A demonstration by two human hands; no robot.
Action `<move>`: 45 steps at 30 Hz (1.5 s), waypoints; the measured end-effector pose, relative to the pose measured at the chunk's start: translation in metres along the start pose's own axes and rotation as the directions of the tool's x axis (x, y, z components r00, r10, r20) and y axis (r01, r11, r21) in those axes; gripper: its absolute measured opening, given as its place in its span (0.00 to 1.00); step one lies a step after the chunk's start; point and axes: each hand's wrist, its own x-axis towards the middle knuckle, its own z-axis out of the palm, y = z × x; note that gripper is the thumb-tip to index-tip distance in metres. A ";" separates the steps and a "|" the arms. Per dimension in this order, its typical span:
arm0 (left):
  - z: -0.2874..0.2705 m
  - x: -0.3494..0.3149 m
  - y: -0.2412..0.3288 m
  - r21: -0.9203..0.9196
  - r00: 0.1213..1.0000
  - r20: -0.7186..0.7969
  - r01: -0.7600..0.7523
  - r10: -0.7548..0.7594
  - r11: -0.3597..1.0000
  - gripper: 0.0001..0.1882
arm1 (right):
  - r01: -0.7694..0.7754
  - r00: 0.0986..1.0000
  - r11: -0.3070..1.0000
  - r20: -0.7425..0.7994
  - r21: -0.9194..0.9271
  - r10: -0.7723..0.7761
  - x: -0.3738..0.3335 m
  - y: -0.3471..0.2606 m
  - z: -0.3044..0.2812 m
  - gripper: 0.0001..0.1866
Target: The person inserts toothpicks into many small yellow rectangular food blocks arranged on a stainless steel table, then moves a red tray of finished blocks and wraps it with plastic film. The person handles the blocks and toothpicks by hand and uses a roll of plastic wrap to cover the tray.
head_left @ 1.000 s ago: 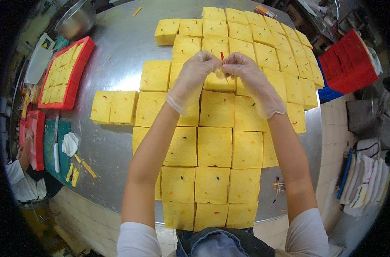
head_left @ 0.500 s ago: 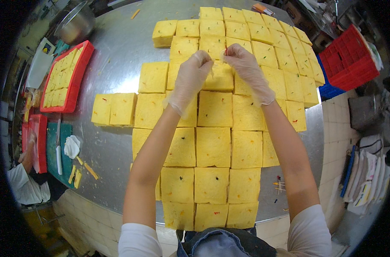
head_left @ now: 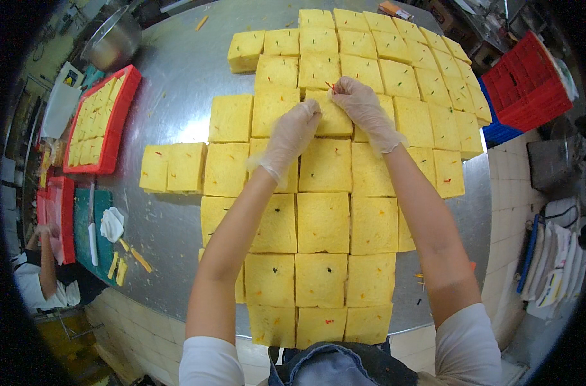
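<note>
Red-tipped pick [head_left: 331, 86] (partly hidden)

The stainless-steel table [head_left: 171, 238] carries adjoining rows of square yellow bread-like blocks [head_left: 323, 222], a red tray [head_left: 127, 103], a green cutting board [head_left: 104, 201], yellow trimmings [head_left: 140, 260] and loose coloured picks [head_left: 420, 276].

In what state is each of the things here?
Left hand: gloved, fingers closed
Right hand: gloved, pinched shut
Red-topped pick: held in right hand
Yellow sandwich blocks: many pinned with picks
White-handled knife: lying on green cutting board
Red tray: filled with yellow pieces
Red crates: stacked
</note>
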 end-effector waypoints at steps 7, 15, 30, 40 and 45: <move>-0.002 0.004 0.002 -0.023 0.994 -0.098 -0.049 0.046 0.999 0.05 | -0.040 0.999 0.996 0.038 0.083 0.037 0.003 -0.008 -0.023 0.09; -0.005 0.009 0.005 0.087 0.999 -0.032 -0.036 0.039 0.996 0.05 | 0.164 0.986 0.961 0.052 -0.224 -0.156 0.018 -0.012 -0.009 0.06; 0.001 0.013 0.018 0.279 0.995 -0.046 -0.071 0.087 0.958 0.08 | -0.062 0.998 0.985 0.015 0.160 0.061 -0.006 0.006 -0.072 0.12; 0.050 0.015 0.060 0.403 0.952 0.258 -0.260 0.163 0.878 0.24 | -0.070 0.989 0.964 -0.105 0.258 0.100 -0.029 0.025 -0.076 0.08; 0.047 0.010 0.063 0.409 0.966 0.194 -0.238 0.172 0.881 0.22 | -0.161 0.965 0.969 -0.176 0.185 0.194 -0.031 0.030 -0.083 0.07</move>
